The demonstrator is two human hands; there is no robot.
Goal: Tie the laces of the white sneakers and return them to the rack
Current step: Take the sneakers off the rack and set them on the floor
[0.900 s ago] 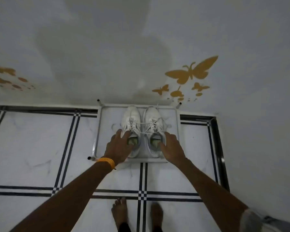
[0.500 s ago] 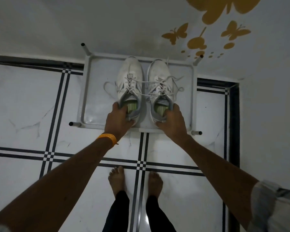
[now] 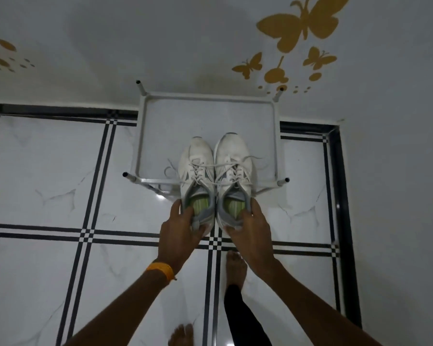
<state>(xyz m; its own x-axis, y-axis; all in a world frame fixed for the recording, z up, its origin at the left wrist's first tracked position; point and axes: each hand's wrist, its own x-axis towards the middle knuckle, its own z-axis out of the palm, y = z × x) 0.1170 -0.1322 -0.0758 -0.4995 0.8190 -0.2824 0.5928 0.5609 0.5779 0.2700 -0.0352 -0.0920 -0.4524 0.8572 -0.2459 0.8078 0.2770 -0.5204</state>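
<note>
Head view, sneakers: a pair of white sneakers, the left sneaker (image 3: 196, 176) and the right sneaker (image 3: 233, 171), sat side by side and touching, toes over the rack (image 3: 145, 136) and heels out past its front bar.
Head view, rack: a low white metal frame stood against the wall (image 3: 110, 46), on the tiled floor (image 3: 48, 171); whether the soles rested on it or hung just above it could not be told.
Head view, left hand: the left hand (image 3: 179, 233) was closed on the heel collar of the left sneaker, fingers curled into the opening.
Head view, right hand: the right hand (image 3: 251, 231) gripped the heel of the right sneaker the same way, thumb outside, fingers inside.
Head view, laces: the laces (image 3: 210, 166) lay loose and untied, with one strand stretched across from shoe to shoe and ends trailing off both sides.
Handling, weight: the sneakers looked light, easy for one hand each.
Handling, stiffness: the heel cup seemed the firmest part, so it was a sound place to hold; the upper and tongue would likely give under a pinch.
Handling, laces: thin and limp, they could snag on the rack bar or each other.
Handling, next hold: tying would probably call for fingertips on the lace ends, with the shoes set down steady.
</note>
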